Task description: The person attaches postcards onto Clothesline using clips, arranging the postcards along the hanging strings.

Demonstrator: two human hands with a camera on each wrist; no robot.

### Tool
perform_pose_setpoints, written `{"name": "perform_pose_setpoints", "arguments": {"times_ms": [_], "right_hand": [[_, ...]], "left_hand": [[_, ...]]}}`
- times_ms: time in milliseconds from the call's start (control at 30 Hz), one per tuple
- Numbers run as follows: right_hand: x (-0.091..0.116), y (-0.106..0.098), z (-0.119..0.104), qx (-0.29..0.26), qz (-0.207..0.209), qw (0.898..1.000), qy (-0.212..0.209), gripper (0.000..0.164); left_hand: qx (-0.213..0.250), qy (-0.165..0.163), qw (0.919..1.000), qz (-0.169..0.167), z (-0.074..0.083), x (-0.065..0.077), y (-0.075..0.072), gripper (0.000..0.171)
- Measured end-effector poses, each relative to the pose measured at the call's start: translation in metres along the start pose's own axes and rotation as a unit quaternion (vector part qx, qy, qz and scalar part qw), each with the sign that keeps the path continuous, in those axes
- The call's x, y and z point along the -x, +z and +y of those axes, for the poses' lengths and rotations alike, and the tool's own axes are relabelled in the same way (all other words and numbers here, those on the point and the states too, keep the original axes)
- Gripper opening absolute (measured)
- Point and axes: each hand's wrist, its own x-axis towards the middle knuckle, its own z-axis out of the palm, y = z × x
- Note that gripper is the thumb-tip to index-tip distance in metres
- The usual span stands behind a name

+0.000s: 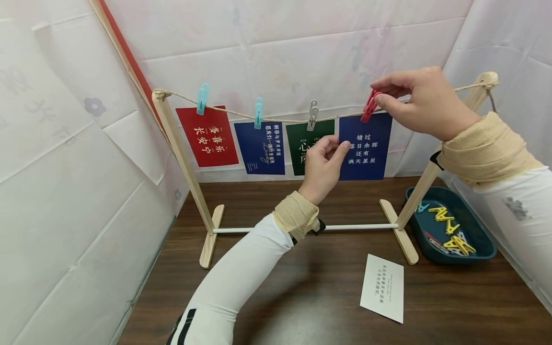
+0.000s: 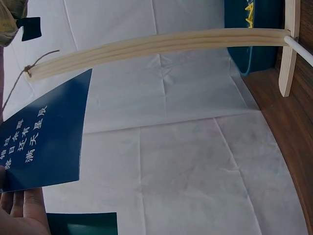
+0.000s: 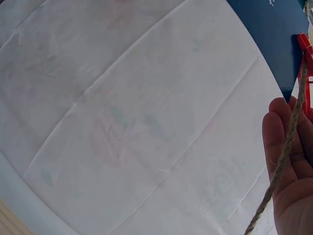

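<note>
My left hand [image 1: 321, 167] pinches the left edge of a blue card [image 1: 366, 165] with white writing, held up at the rope. Above it, my right hand [image 1: 424, 100] pinches a red clothespin [image 1: 370, 106], whose tips overlap the card's top edge and the rope [image 1: 241, 114]. In the right wrist view the red clothespin [image 3: 305, 49] sits over the card and rope, right at the fingers. To the left hang a red card [image 1: 207, 136], another blue card [image 1: 260, 148] and a green card [image 1: 297, 160], the green one partly behind my left hand.
Two blue clothespins [image 1: 202, 98] and a grey clothespin [image 1: 313, 115] grip the rope, strung on a wooden stand [image 1: 185, 163]. A dark green basin [image 1: 478, 230] of yellow and other clothespins stands at right. A white card [image 1: 383, 287] lies on the table in front.
</note>
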Motion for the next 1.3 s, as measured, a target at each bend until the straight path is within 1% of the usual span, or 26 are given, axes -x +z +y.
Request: {"name": "perform_pose_setpoints", "arguments": {"times_ms": [367, 667, 900, 1100, 1300], "right_hand": [[-0.0009, -0.006, -0.0055, -0.015, 0.021, 1.0, -0.008, 0.024], [-0.0036, -0.0064, -0.0064, -0.007, 0.037, 0.999, -0.038, 0.019], [-0.0042, -0.0057, -0.0064, 0.005, 0.027, 0.999, -0.032, 0.018], [-0.0041, -0.0044, -0.0057, 0.004, 0.022, 0.999, -0.04, 0.016], [-0.0046, -0.0046, -0.0057, 0.014, 0.009, 0.999, -0.027, 0.022]], "left_hand": [[0.0, -0.006, 1.0, 0.005, 0.0037, -0.0014, -0.0004, 0.023], [0.0, -0.008, 0.9999, 0.014, 0.0056, -0.0032, -0.0001, 0.023], [0.004, 0.001, 0.9999, 0.012, 0.0053, -0.0046, -0.0008, 0.023], [0.005, 0.001, 0.9999, 0.012, 0.0058, -0.0049, -0.0017, 0.024], [0.002, 0.0, 0.9999, 0.015, 0.0054, -0.0052, -0.0017, 0.024]]}}
